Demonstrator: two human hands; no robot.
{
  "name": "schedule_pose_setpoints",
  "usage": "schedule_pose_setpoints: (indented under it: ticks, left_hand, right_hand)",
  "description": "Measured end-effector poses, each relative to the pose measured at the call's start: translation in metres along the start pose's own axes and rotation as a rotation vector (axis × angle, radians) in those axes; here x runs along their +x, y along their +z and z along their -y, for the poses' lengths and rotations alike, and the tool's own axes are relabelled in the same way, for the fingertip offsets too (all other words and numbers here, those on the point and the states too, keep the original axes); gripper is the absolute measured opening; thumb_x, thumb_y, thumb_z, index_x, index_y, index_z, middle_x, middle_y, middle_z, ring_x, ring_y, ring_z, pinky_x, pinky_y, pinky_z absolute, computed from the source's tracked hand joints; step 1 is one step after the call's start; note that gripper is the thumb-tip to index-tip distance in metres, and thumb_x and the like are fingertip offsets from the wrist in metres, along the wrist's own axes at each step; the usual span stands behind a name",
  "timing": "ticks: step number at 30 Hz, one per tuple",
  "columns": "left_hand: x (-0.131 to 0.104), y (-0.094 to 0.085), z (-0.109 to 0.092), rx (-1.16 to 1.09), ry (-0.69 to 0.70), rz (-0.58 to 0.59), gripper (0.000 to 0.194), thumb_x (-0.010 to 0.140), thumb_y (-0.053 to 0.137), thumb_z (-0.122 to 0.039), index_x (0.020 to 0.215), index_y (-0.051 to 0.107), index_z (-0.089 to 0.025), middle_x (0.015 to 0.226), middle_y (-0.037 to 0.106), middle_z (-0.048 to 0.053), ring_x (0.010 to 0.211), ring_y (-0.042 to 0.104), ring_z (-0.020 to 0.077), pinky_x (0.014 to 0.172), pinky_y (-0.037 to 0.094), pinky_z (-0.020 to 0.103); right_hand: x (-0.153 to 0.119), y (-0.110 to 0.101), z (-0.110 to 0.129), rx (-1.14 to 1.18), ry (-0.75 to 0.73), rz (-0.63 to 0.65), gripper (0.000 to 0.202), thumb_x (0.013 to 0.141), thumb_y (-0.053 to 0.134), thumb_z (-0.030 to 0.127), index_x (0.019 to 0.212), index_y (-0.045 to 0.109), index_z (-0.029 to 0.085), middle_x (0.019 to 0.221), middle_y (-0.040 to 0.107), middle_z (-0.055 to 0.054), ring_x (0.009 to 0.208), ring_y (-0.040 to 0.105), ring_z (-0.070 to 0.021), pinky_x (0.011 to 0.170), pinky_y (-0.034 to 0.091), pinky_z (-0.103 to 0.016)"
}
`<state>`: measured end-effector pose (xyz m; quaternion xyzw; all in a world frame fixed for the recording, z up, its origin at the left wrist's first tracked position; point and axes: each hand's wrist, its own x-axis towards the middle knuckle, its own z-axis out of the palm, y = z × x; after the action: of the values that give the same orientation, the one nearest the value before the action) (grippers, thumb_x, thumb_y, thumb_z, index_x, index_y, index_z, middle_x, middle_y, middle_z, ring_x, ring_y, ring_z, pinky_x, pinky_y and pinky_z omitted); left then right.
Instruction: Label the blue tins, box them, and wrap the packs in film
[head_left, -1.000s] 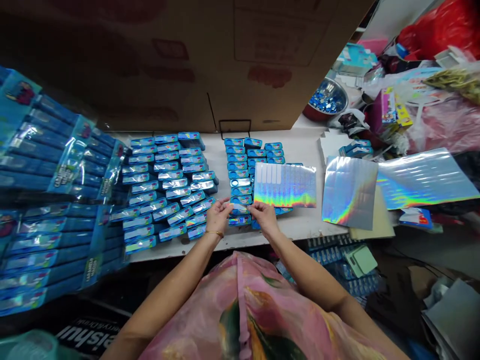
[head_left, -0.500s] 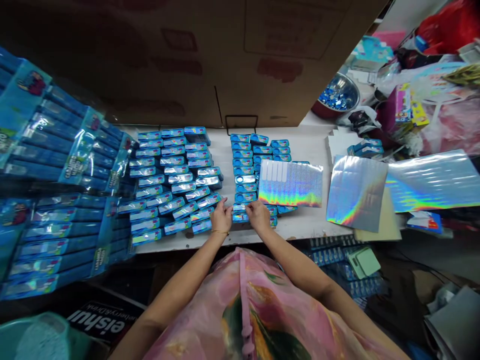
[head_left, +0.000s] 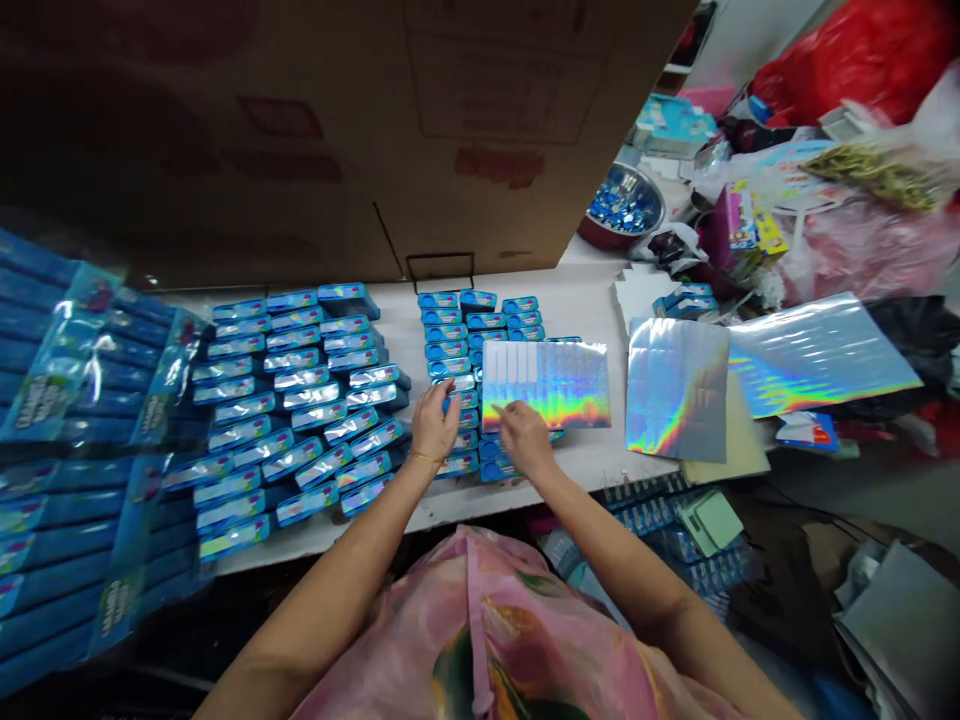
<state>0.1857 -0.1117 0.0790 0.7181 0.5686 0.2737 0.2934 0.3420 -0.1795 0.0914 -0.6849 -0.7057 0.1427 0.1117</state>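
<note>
My left hand (head_left: 435, 422) is over the left column of the middle group of small blue boxes (head_left: 446, 350), its fingertips close together near a box; whether it holds anything is too small to tell. At the lower left part of a shiny rainbow sticker sheet (head_left: 574, 385) is my right hand (head_left: 525, 435), its index finger pointing left and the other fingers curled. The sheet lies on top of some boxes and has several pale blank strips at its upper left. More blue boxes (head_left: 300, 395) stand in slanting rows left of my left hand.
A large cardboard box (head_left: 337, 130) rises behind the white table (head_left: 592, 465). Two more shiny sheets (head_left: 675, 385) lie at the right. A metal bowl (head_left: 649, 200) of blue pieces stands behind them. Wrapped packs of blue boxes (head_left: 75, 360) are stacked at the far left.
The view has turned, shifting the table's contents left. My left hand has moved right, over the middle boxes. My right hand has moved onto the lower edge of the rainbow sheet.
</note>
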Motion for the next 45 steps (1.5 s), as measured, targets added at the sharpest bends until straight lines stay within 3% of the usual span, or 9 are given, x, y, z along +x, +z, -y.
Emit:
schedule_pose_setpoints:
  ticks: [4,7,11,20,25,34,38,41,45]
  left_hand:
    - [0.04,0.034,-0.035,0.138,0.216,0.122,0.051,0.079,0.047,-0.04,0.125,0.043,-0.018,0.132,0.042,0.01,0.123,0.034,0.0254,0.1,0.026,0.041]
    - [0.049,0.06,-0.047,0.282,0.225,0.201,0.064,0.076,0.05,-0.044,0.132,0.034,-0.018,0.143,0.024,0.009,0.13,0.017,0.0308,0.101,0.022,0.047]
    - [0.046,0.083,-0.044,0.378,0.122,0.225,0.065,0.077,0.048,-0.044,0.134,0.03,-0.017,0.143,0.021,0.012,0.131,0.014,0.0321,0.099,0.025,0.048]
    - [0.041,0.095,-0.037,0.375,0.12,0.13,0.059,0.08,0.042,-0.045,0.13,0.037,-0.012,0.141,0.027,0.014,0.131,0.018,0.0294,0.1,0.023,0.045]
    - [0.04,0.097,-0.038,0.346,0.141,0.118,0.052,0.083,0.037,-0.04,0.131,0.036,-0.017,0.14,0.03,0.009,0.131,0.019,0.0277,0.101,0.02,0.046]
    - [0.04,0.099,-0.038,0.364,0.122,0.11,0.055,0.084,0.034,-0.04,0.133,0.032,-0.016,0.14,0.03,0.01,0.13,0.022,0.027,0.101,0.018,0.046]
    - [0.04,0.101,-0.04,0.346,0.111,0.101,0.053,0.084,0.035,-0.039,0.132,0.034,-0.016,0.141,0.029,0.01,0.13,0.021,0.0273,0.102,0.017,0.047]
    - [0.042,0.097,-0.042,0.258,0.094,0.111,0.049,0.083,0.039,-0.036,0.129,0.04,-0.019,0.14,0.029,0.01,0.131,0.019,0.0271,0.102,0.016,0.048]
    - [0.043,0.076,-0.043,-0.17,-0.016,0.111,0.039,0.084,0.035,-0.038,0.115,0.054,-0.022,0.131,0.045,0.006,0.126,0.031,0.0232,0.102,0.02,0.045]
  right_hand:
    - [0.048,-0.042,-0.066,-0.069,0.157,-0.252,0.036,0.086,0.035,0.02,0.117,0.052,0.02,0.111,0.052,-0.009,0.098,0.043,-0.0213,0.082,0.033,-0.033]
    - [0.078,-0.052,-0.098,-0.195,0.126,-0.143,0.034,0.086,0.041,0.026,0.118,0.051,0.024,0.116,0.051,-0.008,0.101,0.041,-0.0243,0.079,0.031,-0.036]
    - [0.09,-0.037,-0.111,-0.307,-0.027,0.085,0.027,0.087,0.04,0.024,0.105,0.06,0.022,0.11,0.056,-0.008,0.095,0.044,-0.0231,0.077,0.03,-0.035]
    - [0.051,-0.029,-0.108,-0.258,-0.063,0.012,0.029,0.089,0.034,0.02,0.102,0.06,0.016,0.112,0.056,-0.008,0.097,0.046,-0.0201,0.08,0.033,-0.032]
    - [0.062,-0.031,-0.103,-0.277,-0.005,-0.05,0.035,0.087,0.042,0.029,0.12,0.048,0.02,0.118,0.052,-0.008,0.099,0.045,-0.0233,0.078,0.034,-0.034]
    - [0.058,-0.022,-0.105,-0.235,-0.058,-0.033,0.027,0.088,0.037,0.019,0.107,0.057,0.017,0.116,0.053,-0.01,0.099,0.045,-0.021,0.08,0.035,-0.033]
    - [0.044,-0.054,-0.087,0.002,0.032,-0.153,0.022,0.085,0.043,0.023,0.084,0.064,0.017,0.099,0.059,-0.008,0.093,0.049,-0.0195,0.081,0.037,-0.031]
    - [0.032,-0.086,-0.067,0.361,0.137,-0.23,0.017,0.079,0.049,0.027,0.073,0.063,0.019,0.082,0.059,-0.004,0.077,0.052,-0.0152,0.07,0.04,-0.028]
    - [0.025,-0.098,-0.043,0.903,0.379,-0.185,0.016,0.066,0.06,0.033,0.063,0.061,0.018,0.06,0.055,0.001,0.056,0.048,-0.0104,0.054,0.038,-0.024]
